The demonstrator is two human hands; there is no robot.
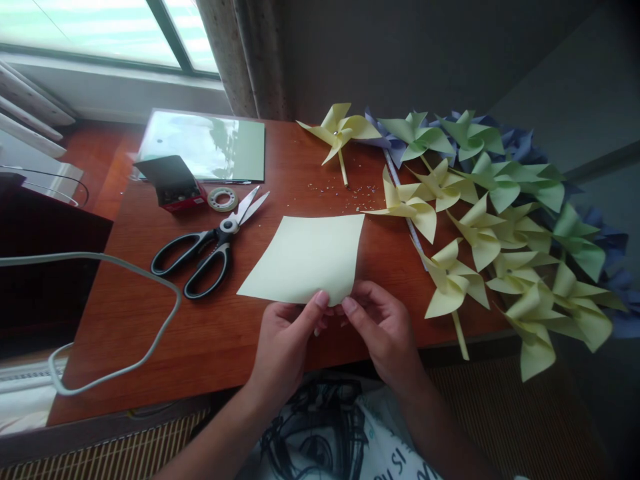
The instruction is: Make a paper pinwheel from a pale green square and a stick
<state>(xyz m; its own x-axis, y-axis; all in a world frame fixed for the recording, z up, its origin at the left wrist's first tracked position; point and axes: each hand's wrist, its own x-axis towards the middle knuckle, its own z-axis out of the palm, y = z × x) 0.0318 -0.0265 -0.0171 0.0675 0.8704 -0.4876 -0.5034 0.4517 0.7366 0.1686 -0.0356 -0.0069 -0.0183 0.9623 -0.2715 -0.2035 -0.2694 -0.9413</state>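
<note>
A pale yellow sheet of paper (pixel 310 257) is held over the desk by its near edge. My left hand (pixel 293 333) pinches that edge with the thumb on top and the fingers underneath. Close beside it, my right hand (pixel 383 327) grips the near right corner between thumb and fingers. The paper bends slightly upward along the near edge. Left of the sheet lie black-handled scissors (pixel 213 247) with their blades apart. Several finished paper pinwheels spread to the right, the nearest a yellow pinwheel (pixel 453 277) on a rolled paper stick.
A roll of tape (pixel 223 199) sits by an open small box (pixel 177 190). Behind them lies a clear plastic packet (pixel 200 143) with green paper. A white cable (pixel 145 353) loops over the desk's left side. Tiny paper bits (pixel 357 197) are scattered near a yellow pinwheel (pixel 337 133).
</note>
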